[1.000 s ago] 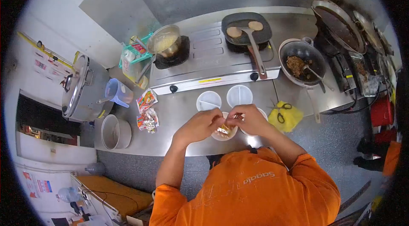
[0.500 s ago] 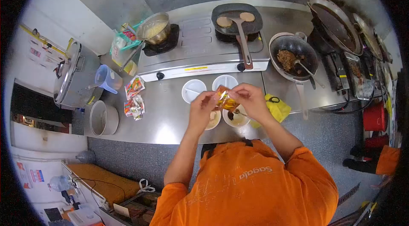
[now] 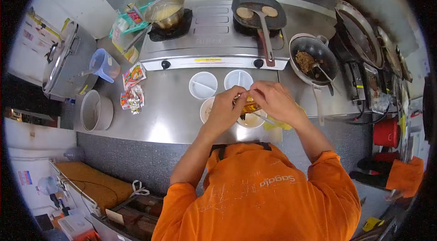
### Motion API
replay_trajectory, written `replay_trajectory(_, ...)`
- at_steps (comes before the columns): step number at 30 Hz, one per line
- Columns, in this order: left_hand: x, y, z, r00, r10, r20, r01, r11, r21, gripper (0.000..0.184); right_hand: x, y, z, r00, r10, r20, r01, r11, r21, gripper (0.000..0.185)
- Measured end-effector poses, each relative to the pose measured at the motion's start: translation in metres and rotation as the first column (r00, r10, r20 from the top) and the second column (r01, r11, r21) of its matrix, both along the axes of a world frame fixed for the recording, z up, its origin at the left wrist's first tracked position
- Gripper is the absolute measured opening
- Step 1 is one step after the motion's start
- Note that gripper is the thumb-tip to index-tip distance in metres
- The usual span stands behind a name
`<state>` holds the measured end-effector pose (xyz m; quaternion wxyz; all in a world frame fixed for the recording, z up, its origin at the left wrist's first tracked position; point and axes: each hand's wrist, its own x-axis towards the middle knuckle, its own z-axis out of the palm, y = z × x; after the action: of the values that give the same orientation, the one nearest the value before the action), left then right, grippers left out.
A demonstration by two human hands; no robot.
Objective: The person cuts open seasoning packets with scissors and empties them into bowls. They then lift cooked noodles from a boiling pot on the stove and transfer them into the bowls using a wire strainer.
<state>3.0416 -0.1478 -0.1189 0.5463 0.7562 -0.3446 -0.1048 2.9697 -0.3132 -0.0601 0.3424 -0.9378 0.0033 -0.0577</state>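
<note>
My left hand [image 3: 226,108] and my right hand [image 3: 276,101] meet over the front of the steel counter, both pinching the top edge of a small shiny brown-and-yellow sachet [image 3: 250,106]. Fingers cover part of it, so I cannot tell whether it is torn. Directly below is a white bowl [image 3: 253,123] with pale contents, something dark and a spoon handle [image 3: 264,117]. Another bowl [image 3: 207,110] is half hidden behind my left hand. Farther back stand two white divided bowls, the left one [image 3: 203,85] and the right one [image 3: 238,80]. A yellow packet [image 3: 278,124] lies under my right wrist.
A two-burner stove [image 3: 211,36] holds a pot of noodles [image 3: 167,12] and a square pan [image 3: 259,12] with two round patties and a spatula. To the right sits a wok [image 3: 314,59] with brown food. Torn packets [image 3: 133,87], a jug [image 3: 104,65] and a pot [image 3: 97,111] stand left.
My hands have drawn closer together, and my fingertips now meet at the sachet's top edge. The head view has shifted slightly, and more of the yellow packet is covered.
</note>
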Motion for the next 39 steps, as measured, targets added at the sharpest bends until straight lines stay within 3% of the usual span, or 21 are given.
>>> replay_trajectory(2, 0.002, 0.001, 0.000, 0.999, -0.003, 0.048, 0.002, 1.000, 0.019, 0.017, 0.004, 0.002, -0.004, 0.995, 0.077, 0.059, -0.067, 0.985, -0.159, 0.019)
replay_trajectory(4, 0.004, 0.003, -0.003, 0.995, -0.009, 0.096, 0.005, 0.999, 0.042, 0.018, 0.007, 0.006, -0.002, 0.995, 0.095, 0.033, -0.087, 0.979, -0.184, 0.018)
replay_trajectory(6, 0.007, 0.004, -0.014, 0.942, 0.006, 0.335, -0.024, 0.998, 0.050, 0.013, 0.010, 0.009, -0.004, 0.994, 0.110, 0.008, -0.106, 0.973, -0.206, 0.018)
replay_trajectory(7, 0.009, 0.004, -0.017, 0.944, 0.013, 0.331, -0.031, 0.998, 0.047, 0.013, 0.013, 0.008, -0.010, 0.989, 0.135, 0.067, -0.122, 0.978, -0.169, 0.017)
replay_trajectory(9, 0.012, 0.003, -0.025, 0.829, 0.076, 0.554, -0.015, 0.993, -0.113, 0.009, 0.015, 0.010, -0.017, 0.980, 0.158, 0.121, -0.142, 0.981, -0.132, 0.017)
replay_trajectory(11, 0.010, 0.002, -0.032, 0.787, 0.120, 0.606, -0.045, 0.989, -0.138, 0.009, 0.016, 0.013, -0.022, 0.994, 0.099, 0.036, -0.102, 0.990, 0.093, 0.017)
replay_trajectory(15, 0.012, 0.004, -0.033, 0.624, 0.162, 0.765, -0.007, 0.979, -0.202, 0.010, 0.015, 0.015, -0.038, 0.994, 0.006, -0.110, 0.024, 0.964, 0.265, 0.019)
replay_trajectory(16, 0.015, 0.005, -0.036, 0.626, 0.157, 0.764, -0.003, 0.980, -0.199, 0.010, 0.015, 0.014, -0.040, 0.995, -0.009, -0.098, 0.038, 0.955, 0.294, 0.019)
replay_trajectory(18, 0.021, 0.009, -0.039, 0.811, 0.002, 0.585, 0.070, 0.992, -0.101, 0.015, 0.015, 0.011, -0.039, 0.996, -0.033, -0.087, 0.060, 0.945, 0.322, 0.020)
replay_trajectory(19, 0.020, 0.010, -0.038, 0.810, -0.002, 0.586, 0.078, 0.992, -0.103, 0.015, 0.016, 0.009, -0.032, 0.992, 0.021, -0.125, 0.011, 0.968, 0.253, 0.019)
replay_trajectory(20, 0.017, 0.011, -0.035, 0.946, -0.045, 0.322, 0.090, 0.988, -0.125, 0.018, 0.017, 0.007, -0.028, 0.984, 0.072, -0.165, -0.041, 0.982, 0.184, 0.017)
replay_trajectory(21, 0.015, 0.012, -0.030, 0.995, -0.093, 0.029, 0.096, 0.985, -0.146, 0.022, 0.018, 0.003, -0.031, 0.985, 0.064, -0.163, -0.034, 0.983, 0.183, 0.017)
replay_trajectory(23, 0.016, 0.012, -0.021, 0.990, -0.141, -0.004, 0.139, 0.983, -0.116, 0.025, 0.018, 0.000, -0.043, 0.970, 0.236, 0.057, -0.236, 0.972, -0.011, 0.018)
replay_trajectory(25, 0.023, 0.011, -0.025, 0.982, -0.184, -0.038, 0.180, 0.980, -0.088, 0.027, 0.015, 0.003, -0.039, 0.973, 0.229, 0.017, -0.228, 0.973, -0.041, 0.019)
replay_trajectory(27, 0.030, 0.009, -0.049, 0.933, -0.336, 0.129, 0.308, 0.931, 0.196, 0.021, 0.012, 0.006, -0.041, 0.975, 0.220, -0.024, -0.222, 0.973, -0.071, 0.019)
replay_trajectory(28, 0.027, 0.007, -0.057, 0.932, -0.341, 0.125, 0.314, 0.929, 0.197, 0.021, 0.010, 0.007, -0.046, 0.988, 0.154, -0.023, -0.156, 0.984, -0.085, 0.019)
replay_trajectory(33, 0.001, -0.007, -0.101, 0.898, -0.030, 0.438, 0.077, 0.993, -0.089, 0.012, 0.005, 0.004, -0.085, 1.000, -0.027, 0.004, 0.027, 0.998, -0.060, 0.019)
replay_trajectory(34, -0.004, -0.010, -0.102, 0.898, -0.038, 0.439, 0.084, 0.993, -0.087, 0.012, 0.005, 0.000, -0.100, 0.993, -0.113, 0.040, 0.115, 0.993, -0.040, 0.018)
replay_trajectory(36, -0.014, -0.012, -0.104, 0.964, 0.039, 0.263, 0.005, 0.987, -0.163, 0.012, 0.001, -0.008, -0.120, 0.976, -0.207, 0.073, 0.208, 0.978, -0.014, 0.017)
replay_trajectory(39, -0.022, -0.013, -0.114, 0.963, 0.124, 0.238, -0.068, 0.970, -0.232, 0.013, -0.005, -0.022, -0.142, 0.926, -0.370, 0.068, 0.371, 0.929, 0.002, 0.018)
